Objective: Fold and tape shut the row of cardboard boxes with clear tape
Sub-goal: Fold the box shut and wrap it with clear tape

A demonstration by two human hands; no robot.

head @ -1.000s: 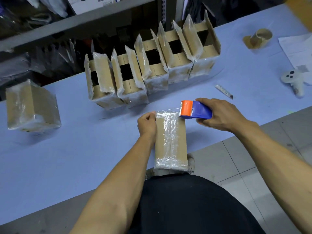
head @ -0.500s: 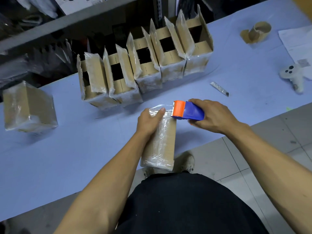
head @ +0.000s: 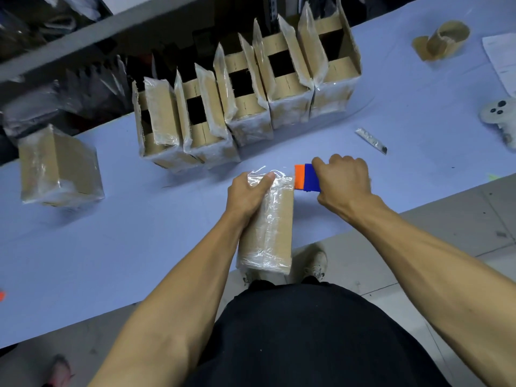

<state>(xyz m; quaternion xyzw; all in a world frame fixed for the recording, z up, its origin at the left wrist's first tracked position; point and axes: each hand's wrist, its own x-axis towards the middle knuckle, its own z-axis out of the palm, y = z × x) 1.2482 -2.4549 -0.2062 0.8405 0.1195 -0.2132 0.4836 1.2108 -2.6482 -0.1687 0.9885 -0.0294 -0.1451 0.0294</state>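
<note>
Blue table (head: pixel 111 247); left hand (head: pixel 248 192) grips taped box (head: pixel 272 230), right hand (head: pixel 344 181) grips tape dispenser (head: pixel 307 177).

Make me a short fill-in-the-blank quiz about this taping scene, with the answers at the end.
1. The right hand grips a blue and ____ tape dispenser.
2. The left hand holds a closed box wrapped in clear ____.
3. The row at the back has ____ open boxes.
4. Another closed box sits alone at the table's ____ end.

Answers: orange; tape; five; left
</note>
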